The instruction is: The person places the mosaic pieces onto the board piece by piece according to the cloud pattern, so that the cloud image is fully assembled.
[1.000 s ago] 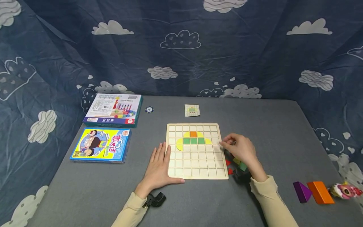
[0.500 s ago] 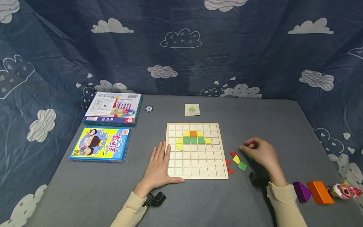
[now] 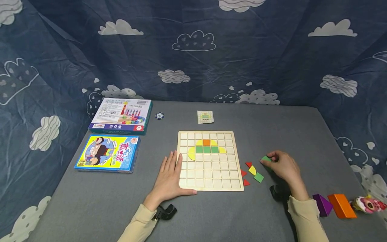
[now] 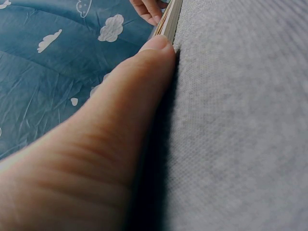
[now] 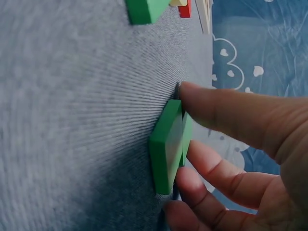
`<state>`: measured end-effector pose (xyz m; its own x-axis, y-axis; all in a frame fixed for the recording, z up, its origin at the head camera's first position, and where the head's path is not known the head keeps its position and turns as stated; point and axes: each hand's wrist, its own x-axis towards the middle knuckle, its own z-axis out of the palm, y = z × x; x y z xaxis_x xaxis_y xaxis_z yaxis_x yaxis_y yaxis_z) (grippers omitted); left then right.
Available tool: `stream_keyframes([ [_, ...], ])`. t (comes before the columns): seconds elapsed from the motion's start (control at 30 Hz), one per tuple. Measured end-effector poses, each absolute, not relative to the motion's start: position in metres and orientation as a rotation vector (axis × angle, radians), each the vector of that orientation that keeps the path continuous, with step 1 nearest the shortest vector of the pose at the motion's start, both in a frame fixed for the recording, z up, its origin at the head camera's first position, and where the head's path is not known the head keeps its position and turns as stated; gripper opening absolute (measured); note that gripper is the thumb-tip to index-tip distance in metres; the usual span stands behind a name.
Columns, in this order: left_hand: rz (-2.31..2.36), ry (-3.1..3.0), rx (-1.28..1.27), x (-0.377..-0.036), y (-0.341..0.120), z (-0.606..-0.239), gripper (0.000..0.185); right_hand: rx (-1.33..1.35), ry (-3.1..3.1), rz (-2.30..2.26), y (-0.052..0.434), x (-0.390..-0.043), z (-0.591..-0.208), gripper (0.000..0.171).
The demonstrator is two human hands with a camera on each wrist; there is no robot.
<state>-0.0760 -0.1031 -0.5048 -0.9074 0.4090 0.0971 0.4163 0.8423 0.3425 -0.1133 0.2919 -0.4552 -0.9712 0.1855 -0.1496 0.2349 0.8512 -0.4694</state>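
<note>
A square wooden grid board [image 3: 211, 174] lies flat on the table, with yellow curved pieces [image 3: 191, 154], green square tiles [image 3: 207, 150] and an orange square tile [image 3: 206, 142] set in its upper cells. My left hand [image 3: 167, 179] rests along the board's left edge, fingers extended and thumb [image 4: 149, 62] at the near corner. Right of the board, my right hand [image 3: 284, 168] pinches a green tile [image 3: 266, 158] between thumb and fingers. Another green tile [image 5: 166, 149] stands close to those fingers in the right wrist view; the hand covers it in the head view.
Beside the board lie several red triangles [image 3: 246, 182], a yellow piece [image 3: 252, 170] and a green tile [image 3: 258, 177]. A pattern card [image 3: 205, 117] and a round chip [image 3: 159, 116] lie behind. Two boxes [image 3: 107, 153] are left; purple [image 3: 323, 205] and orange blocks [image 3: 341, 205] and a figurine [image 3: 367, 204] right.
My right hand has moved from the board's right edge out to the right, past the loose pieces, and now has a green tile at its fingertips. The left hand has stayed put.
</note>
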Motion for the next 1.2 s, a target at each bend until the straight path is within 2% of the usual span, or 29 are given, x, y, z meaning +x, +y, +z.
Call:
stream_keyframes([
  [0.37,-0.515,-2.985,-0.675,-0.077,-0.102,-0.506,0.134,0.207,2.999,-0.826,0.293,-0.114,-0.457,0.033],
  [0.73,-0.526,-2.987,-0.676,-0.077,-0.102,-0.505,0.134,0.205,3.08,-0.855,0.286,-0.112,-0.456,0.023],
  [1.2,-0.524,-2.981,-0.668,-0.076,-0.102,-0.505,0.133,0.011,3.02,-1.025,0.229,-0.124,-0.457,0.022],
])
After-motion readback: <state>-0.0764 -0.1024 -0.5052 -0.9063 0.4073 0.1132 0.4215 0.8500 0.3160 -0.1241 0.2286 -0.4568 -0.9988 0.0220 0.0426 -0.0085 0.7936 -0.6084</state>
